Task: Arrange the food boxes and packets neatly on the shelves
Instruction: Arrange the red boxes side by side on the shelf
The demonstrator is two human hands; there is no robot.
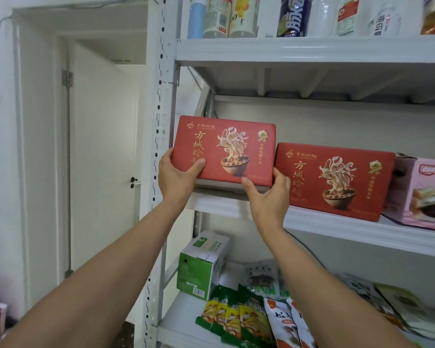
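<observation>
A red noodle box (236,144) is held at the left end of the middle shelf (337,229), slightly raised above its front edge. My left hand (176,177) grips its lower left corner, thumb on the front face. My right hand (266,194) grips its lower right corner from below. A second, identical red noodle box (337,179) stands on the shelf just to the right, touching the first. To the right of that stands a pink box (422,192).
Bottles and cans (294,16) line the top shelf. On the lower shelf stand a green-and-white carton (201,267), several green packets (236,315), orange-white packets (286,322) and other bags. The white upright post (161,146) borders the box's left; a white door (103,159) lies further left.
</observation>
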